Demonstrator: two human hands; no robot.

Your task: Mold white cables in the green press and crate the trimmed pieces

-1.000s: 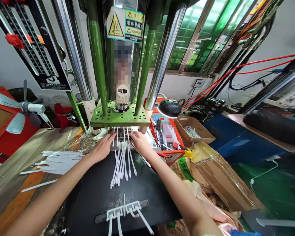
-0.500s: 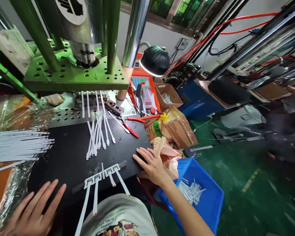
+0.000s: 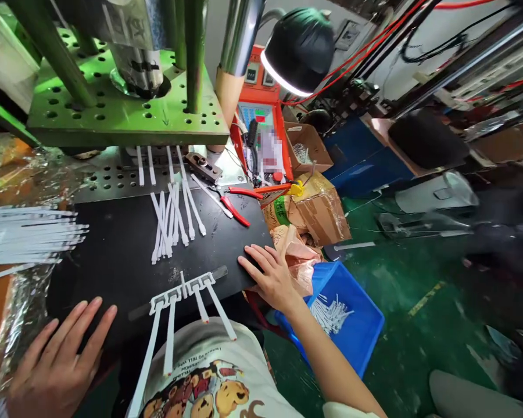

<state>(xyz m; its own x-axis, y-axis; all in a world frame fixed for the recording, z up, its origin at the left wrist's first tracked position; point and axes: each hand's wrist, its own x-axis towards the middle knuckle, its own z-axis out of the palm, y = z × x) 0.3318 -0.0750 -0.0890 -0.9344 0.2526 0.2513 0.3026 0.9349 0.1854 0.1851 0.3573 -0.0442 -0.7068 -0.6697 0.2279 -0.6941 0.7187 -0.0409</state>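
My left hand (image 3: 63,360) lies at the near left corner of the black work surface (image 3: 108,255), fingers spread and holding nothing. At the right edge of that surface rests my right hand (image 3: 270,278), also with its fingers apart and nothing in them. Between the hands, along the front edge, is a metal strip with a white moulded piece (image 3: 183,290) on it; several flat white strips hang from it toward my lap. Farther back lies a loose bunch of white strips with small end pieces (image 3: 169,226). Red-handled pliers (image 3: 235,212) are beside them.
A green press plate (image 3: 126,125) stands over a perforated metal bed, with white strips reaching out beneath it. More white strips (image 3: 30,235) are piled at the left. Right of the table are a lit lamp (image 3: 303,49), an orange control box (image 3: 285,154) and a blue bin (image 3: 366,337).
The camera view has tilted down, so the press and work surface sit higher in the picture. Both hands stay in about the same places on the surface.
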